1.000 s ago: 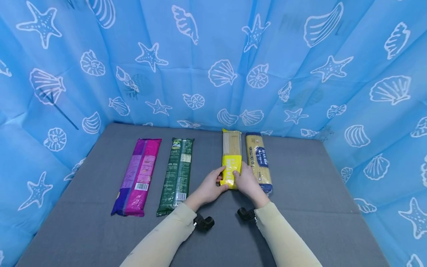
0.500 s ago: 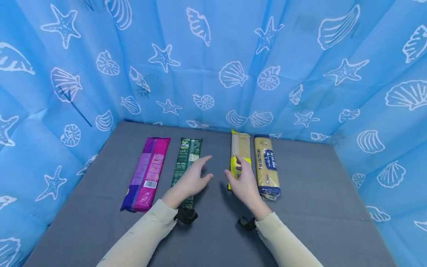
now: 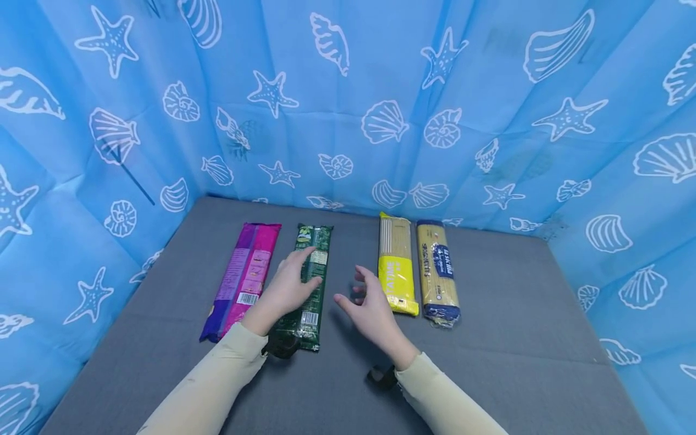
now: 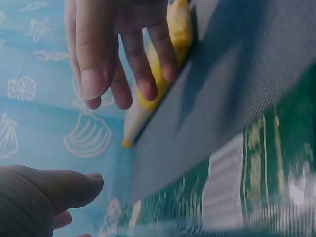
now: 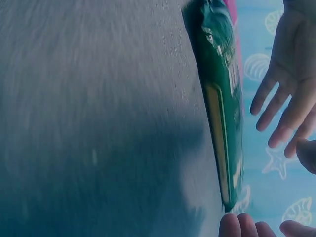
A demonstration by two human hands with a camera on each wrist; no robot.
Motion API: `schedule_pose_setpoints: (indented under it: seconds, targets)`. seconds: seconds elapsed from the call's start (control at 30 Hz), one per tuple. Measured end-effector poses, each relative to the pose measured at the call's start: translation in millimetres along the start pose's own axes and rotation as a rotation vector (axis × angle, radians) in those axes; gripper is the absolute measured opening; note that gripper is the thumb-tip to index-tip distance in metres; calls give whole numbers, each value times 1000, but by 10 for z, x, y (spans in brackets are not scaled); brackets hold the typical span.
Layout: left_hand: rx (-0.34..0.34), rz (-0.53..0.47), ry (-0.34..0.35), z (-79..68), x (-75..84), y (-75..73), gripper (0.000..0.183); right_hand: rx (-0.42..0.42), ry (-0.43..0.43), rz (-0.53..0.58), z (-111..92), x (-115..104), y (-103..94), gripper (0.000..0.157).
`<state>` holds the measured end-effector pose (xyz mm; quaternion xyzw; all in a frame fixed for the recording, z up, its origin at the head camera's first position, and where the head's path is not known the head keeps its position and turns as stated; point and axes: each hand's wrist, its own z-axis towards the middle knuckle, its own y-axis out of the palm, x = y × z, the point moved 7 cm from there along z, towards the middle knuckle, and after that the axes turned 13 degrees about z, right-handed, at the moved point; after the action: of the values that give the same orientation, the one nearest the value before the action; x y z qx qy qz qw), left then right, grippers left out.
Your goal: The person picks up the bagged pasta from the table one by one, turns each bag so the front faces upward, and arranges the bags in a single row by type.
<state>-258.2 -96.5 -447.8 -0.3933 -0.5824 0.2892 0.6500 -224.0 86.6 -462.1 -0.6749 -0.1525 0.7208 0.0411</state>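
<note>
In the head view my left hand hovers over the green spaghetti packet, fingers extended and holding nothing. It hides part of that packet's left side. My right hand is in the air between the green packet and the yellow noodle packet, thumb and fingers apart, nothing between them. Both hands also appear in the right wrist view, the left hand above the green packet. In the left wrist view the green packet lies below the spread fingers.
A pink and purple packet lies at the left of the grey table. To the right of the yellow packet is a blue-ended spaghetti packet. A blue curtain with white shells hangs around the table's back and sides.
Both hands have let go of the yellow packet and moved left. The left hand now stands over the green packet; the right hand has left the yellow one. The head view has shifted slightly.
</note>
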Motion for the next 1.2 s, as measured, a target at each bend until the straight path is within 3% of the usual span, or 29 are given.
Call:
schedule_pose_setpoints:
  seconds: [0.27, 0.73, 1.0, 1.2]
  targets:
    - [-20, 8, -27, -20, -167, -74, 73, -93, 13, 23, -39, 52, 267, 83]
    - [-68, -29, -58, 24, -408, 19, 79, -183, 76, 18, -85, 85, 556, 84]
    - [-122, -29, -110, 42, -504, 131, 80, -205, 116, -64, -77, 149, 644, 89]
    - [-138, -4, -103, 46, -495, 129, 79, -197, 155, -25, 5, 179, 651, 90]
